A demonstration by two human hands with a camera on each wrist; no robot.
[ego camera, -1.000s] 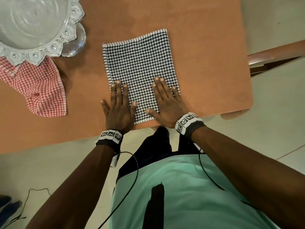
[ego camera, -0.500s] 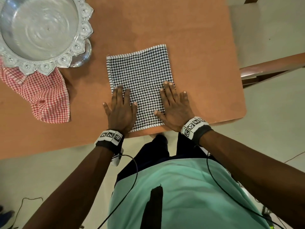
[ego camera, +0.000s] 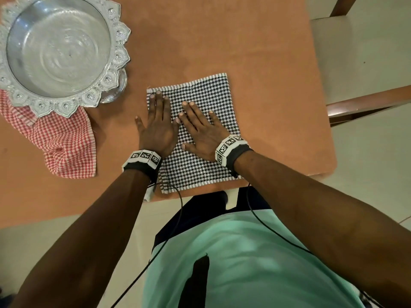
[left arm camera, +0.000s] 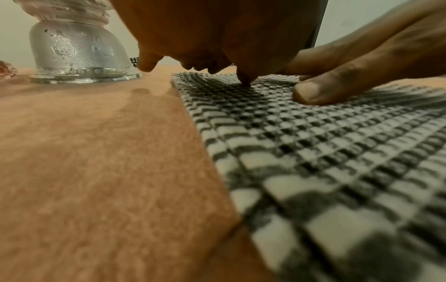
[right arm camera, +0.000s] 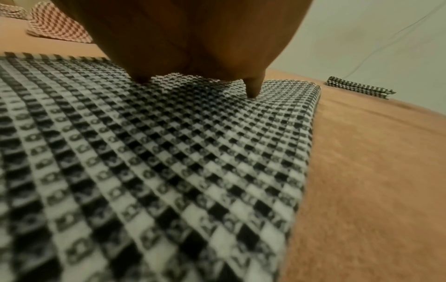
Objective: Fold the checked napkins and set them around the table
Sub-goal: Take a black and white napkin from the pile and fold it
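Observation:
A black-and-white checked napkin (ego camera: 206, 103) lies folded flat near the front edge of the brown table (ego camera: 255, 52). My left hand (ego camera: 156, 121) presses flat on its left side, fingers straight and reaching the far left corner. My right hand (ego camera: 200, 127) lies flat on its middle, fingers spread. In the left wrist view the napkin (left arm camera: 325, 152) runs under my palm, with the right hand's fingers (left arm camera: 337, 84) pressing beside it. The right wrist view shows the napkin (right arm camera: 169, 152) and its folded right edge. A red checked napkin (ego camera: 62, 141) lies crumpled at the left.
A silver pedestal bowl (ego camera: 57, 47) with a scalloped rim stands at the back left, partly over the red napkin. Another folded black checked napkin (right arm camera: 359, 89) lies far off on the table in the right wrist view. A chair (ego camera: 367, 63) stands at the right.
Both hands have slid forward over the napkin from its near edge toward its far edge, staying flat on it. The right hand has moved closer to the left one.

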